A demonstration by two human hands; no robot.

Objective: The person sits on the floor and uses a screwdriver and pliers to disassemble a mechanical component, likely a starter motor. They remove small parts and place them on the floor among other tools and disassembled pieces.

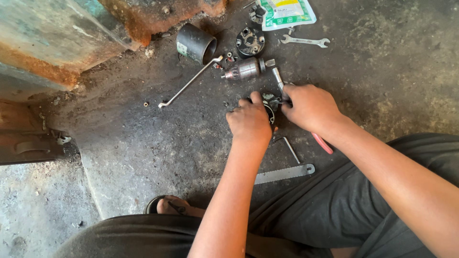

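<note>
My left hand (249,122) grips a small dark round motor part (271,109) on the concrete floor, mostly hidden under my fingers. My right hand (311,107) is closed on a slim tool (278,79) whose metal shaft points up and away toward a grey armature (245,69). The tool's tip end meets the dark part between my two hands. A red handle (323,143) pokes out below my right wrist.
A black cylinder housing (196,43), a round end cap (250,42), a bent ring spanner (190,82), an open-end spanner (305,41) and a plastic pouch (286,13) lie beyond. A hacksaw blade (284,174) and hex key (289,148) lie near my knees. Rusty metal (71,38) stands left.
</note>
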